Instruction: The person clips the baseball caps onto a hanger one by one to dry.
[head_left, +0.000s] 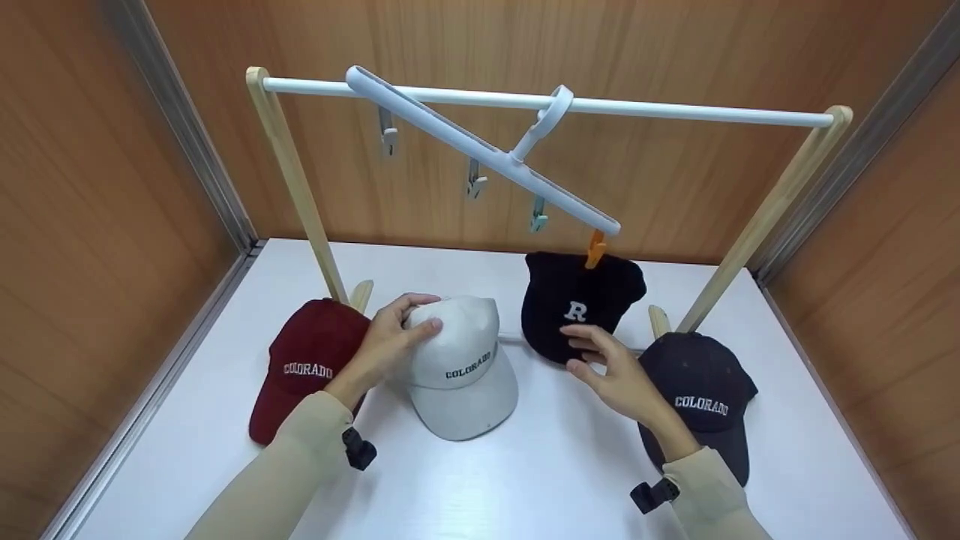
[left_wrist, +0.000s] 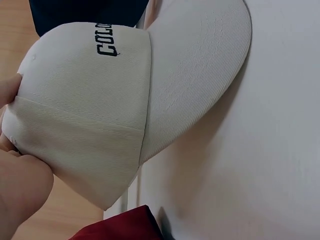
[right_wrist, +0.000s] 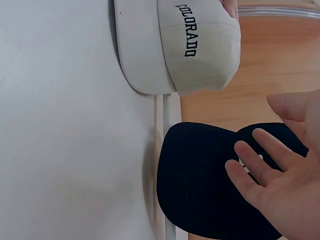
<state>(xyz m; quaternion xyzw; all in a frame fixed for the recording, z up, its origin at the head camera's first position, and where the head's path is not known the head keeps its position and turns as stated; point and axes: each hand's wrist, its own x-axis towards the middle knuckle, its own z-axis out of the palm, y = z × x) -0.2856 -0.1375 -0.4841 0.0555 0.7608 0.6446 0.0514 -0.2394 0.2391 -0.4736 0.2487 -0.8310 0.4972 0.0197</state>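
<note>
My left hand (head_left: 390, 334) pinches the back of the crown of a white cap (head_left: 457, 337), with "COLORADO" stitched in dark letters. Its brim (left_wrist: 200, 60) points toward me over the white table; I cannot tell whether it touches. A black cap (head_left: 547, 307) with a white "R" hangs from an orange clip (head_left: 595, 251) at the right end of a white hanger (head_left: 450, 139). Just in front of that black cap is my right hand (head_left: 619, 379), fingers spread and holding nothing; the right wrist view shows its palm (right_wrist: 295, 200).
On the table (head_left: 465, 487) lie a dark red cap (head_left: 307, 345) at left and a dark cap (head_left: 701, 375) at right, both lettered "COLORADO". The hanger hooks over a white rail (head_left: 675, 111) on wooden legs. Three grey or greenish clips (head_left: 475, 184) hang from it. Wooden panels (head_left: 90, 225) enclose the sides.
</note>
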